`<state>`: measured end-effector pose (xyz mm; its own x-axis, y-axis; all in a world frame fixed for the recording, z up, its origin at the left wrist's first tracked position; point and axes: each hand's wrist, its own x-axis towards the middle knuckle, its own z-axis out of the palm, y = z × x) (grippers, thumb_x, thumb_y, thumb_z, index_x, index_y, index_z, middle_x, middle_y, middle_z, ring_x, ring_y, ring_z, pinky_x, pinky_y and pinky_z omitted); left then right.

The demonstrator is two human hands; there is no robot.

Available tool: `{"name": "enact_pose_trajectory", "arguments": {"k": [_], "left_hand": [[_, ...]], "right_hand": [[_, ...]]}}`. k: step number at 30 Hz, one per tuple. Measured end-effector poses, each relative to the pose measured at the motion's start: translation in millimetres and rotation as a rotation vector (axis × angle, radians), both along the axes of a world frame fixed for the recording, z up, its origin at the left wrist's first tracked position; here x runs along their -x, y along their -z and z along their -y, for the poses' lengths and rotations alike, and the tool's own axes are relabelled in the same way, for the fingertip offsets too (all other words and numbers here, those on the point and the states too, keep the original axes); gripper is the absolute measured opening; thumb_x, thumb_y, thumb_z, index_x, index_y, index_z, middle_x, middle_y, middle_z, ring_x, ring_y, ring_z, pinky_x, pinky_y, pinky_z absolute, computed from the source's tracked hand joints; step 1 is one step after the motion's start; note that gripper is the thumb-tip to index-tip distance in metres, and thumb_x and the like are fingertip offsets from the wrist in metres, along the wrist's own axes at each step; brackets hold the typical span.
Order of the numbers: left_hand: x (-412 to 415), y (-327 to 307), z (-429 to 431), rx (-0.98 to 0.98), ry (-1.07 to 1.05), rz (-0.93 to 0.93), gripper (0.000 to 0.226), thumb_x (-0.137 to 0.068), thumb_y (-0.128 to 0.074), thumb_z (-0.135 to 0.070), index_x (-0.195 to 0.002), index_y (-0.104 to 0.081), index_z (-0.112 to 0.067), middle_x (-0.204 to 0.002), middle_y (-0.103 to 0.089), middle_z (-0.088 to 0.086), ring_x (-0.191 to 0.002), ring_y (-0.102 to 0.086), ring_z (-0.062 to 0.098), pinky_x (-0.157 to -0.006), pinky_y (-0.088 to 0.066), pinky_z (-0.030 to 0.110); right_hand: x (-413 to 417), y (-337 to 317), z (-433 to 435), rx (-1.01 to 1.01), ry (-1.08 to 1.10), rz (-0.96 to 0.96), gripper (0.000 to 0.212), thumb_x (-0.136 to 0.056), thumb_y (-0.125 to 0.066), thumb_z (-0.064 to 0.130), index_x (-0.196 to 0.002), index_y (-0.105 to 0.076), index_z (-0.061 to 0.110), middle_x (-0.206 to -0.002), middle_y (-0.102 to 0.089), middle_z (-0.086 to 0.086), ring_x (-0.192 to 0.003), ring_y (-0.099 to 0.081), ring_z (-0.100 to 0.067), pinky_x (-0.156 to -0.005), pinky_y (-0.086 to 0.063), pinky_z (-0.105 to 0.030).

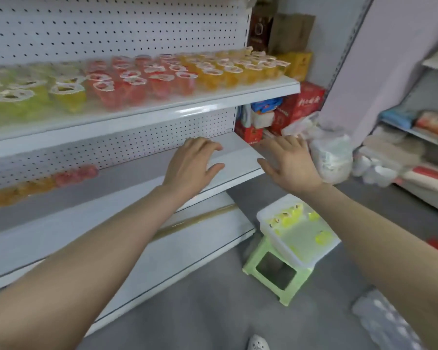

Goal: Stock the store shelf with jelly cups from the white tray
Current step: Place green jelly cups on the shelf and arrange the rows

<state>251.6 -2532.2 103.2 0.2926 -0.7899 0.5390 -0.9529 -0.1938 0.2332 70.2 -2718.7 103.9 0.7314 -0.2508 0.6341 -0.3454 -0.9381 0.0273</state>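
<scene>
A white shoe tip (257,346) shows at the bottom edge on the grey floor (213,299). Just beyond it, to the right, a pale green plastic stool (271,270) stands beside the foot of the shelving and carries the white tray (281,246). A few yellow-green jelly cups (288,217) sit in the tray, most of them at its far end. Both bare forearms reach forward above this. The left hand (191,164) is over the front of the middle shelf (238,152), fingers spread and holding nothing; whether it touches the shelf I cannot tell. The right hand (292,160) is just past the shelf's right end, also spread wide and holding nothing, well apart from the left. At the back left of the middle shelf a blurred row of orange and red cups (36,183) stands against the pegboard. The upper shelf (213,107) is packed with sealed cups in blocks: green cups (15,97) at the left, red cups (137,82) in the middle, orange cups (228,72) at the right. Behind the shelf end are stacked red boxes (306,102) and a plastic bag (331,157).
</scene>
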Motion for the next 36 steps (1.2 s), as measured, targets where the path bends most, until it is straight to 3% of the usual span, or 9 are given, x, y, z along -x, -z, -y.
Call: {"name": "enact_pose_trajectory", "arguments": {"k": [5, 9, 14, 22, 26, 32, 36], "left_hand": [[54.8, 43.7, 123.7, -0.048, 0.085, -0.100, 0.033, -0.087, -0.068, -0.033, -0.116, -0.063, -0.020, -0.115, -0.061, 0.001, -0.106, -0.052, 0.026, -0.088, -0.043, 0.036], [92.8, 89.4, 213.5, -0.130, 0.150, -0.152, 0.034, -0.085, -0.069, -0.033, -0.116, -0.063, -0.021, -0.113, -0.061, -0.001, -0.105, -0.053, 0.025, -0.086, -0.044, 0.033], [111.6, 148.6, 276.3, -0.269, 0.187, -0.216, 0.037, -0.086, -0.068, -0.037, -0.118, -0.061, -0.021, -0.115, -0.061, -0.002, -0.107, -0.054, 0.024, -0.088, -0.046, 0.035], [120.5, 256.5, 353.9, -0.465, 0.293, -0.261, 0.037, -0.081, -0.075, -0.031, -0.115, -0.064, -0.023, -0.108, -0.064, -0.004, -0.099, -0.059, 0.022, -0.082, -0.047, 0.033], [118.0, 319.7, 394.2, -0.571, 0.364, -0.271, 0.040, -0.077, -0.079, -0.029, -0.114, -0.065, -0.020, -0.109, -0.065, -0.001, -0.102, -0.059, 0.025, -0.084, -0.050, 0.035], [112.2, 411.1, 445.1, -0.658, 0.461, -0.247, 0.048, -0.072, -0.083, -0.026, -0.116, -0.064, -0.020, -0.110, -0.063, -0.001, -0.103, -0.059, 0.026, -0.082, -0.053, 0.038], [111.9, 455.1, 475.5, -0.687, 0.499, -0.221, 0.055, -0.070, -0.084, -0.023, -0.121, -0.063, -0.018, -0.115, -0.062, 0.002, -0.106, -0.057, 0.028, -0.086, -0.053, 0.039]], "right_hand": [[74.0, 38.2, 103.5, -0.083, 0.136, -0.144, 0.040, -0.086, -0.056, 0.041, -0.116, -0.064, 0.015, -0.102, -0.065, -0.006, -0.101, -0.057, -0.034, -0.084, -0.042, -0.047], [116.7, 74.3, 175.8, -0.156, 0.206, -0.209, 0.037, -0.086, -0.060, 0.040, -0.116, -0.064, 0.018, -0.103, -0.065, -0.002, -0.101, -0.056, -0.031, -0.085, -0.039, -0.042], [145.3, 135.6, 228.5, -0.291, 0.265, -0.258, 0.036, -0.085, -0.069, 0.034, -0.118, -0.063, 0.020, -0.111, -0.067, 0.000, -0.101, -0.058, -0.030, -0.085, -0.039, -0.042], [176.1, 274.7, 283.5, -0.569, 0.496, -0.409, 0.047, -0.080, -0.074, 0.032, -0.123, -0.061, 0.020, -0.112, -0.066, -0.002, -0.094, -0.063, -0.032, -0.088, -0.039, -0.045], [182.9, 338.3, 297.0, -0.684, 0.667, -0.486, 0.058, -0.072, -0.081, 0.029, -0.124, -0.060, 0.018, -0.103, -0.068, -0.004, -0.094, -0.064, -0.034, -0.086, -0.043, -0.048], [185.6, 423.7, 322.0, -0.731, 0.792, -0.654, 0.066, -0.065, -0.086, 0.029, -0.125, -0.061, 0.016, -0.103, -0.069, -0.008, -0.099, -0.062, -0.036, -0.090, -0.043, -0.051], [177.8, 467.2, 340.5, -0.684, 0.818, -0.791, 0.064, -0.072, -0.080, 0.033, -0.130, -0.057, 0.020, -0.108, -0.066, -0.009, -0.105, -0.057, -0.035, -0.098, -0.034, -0.051]]}}
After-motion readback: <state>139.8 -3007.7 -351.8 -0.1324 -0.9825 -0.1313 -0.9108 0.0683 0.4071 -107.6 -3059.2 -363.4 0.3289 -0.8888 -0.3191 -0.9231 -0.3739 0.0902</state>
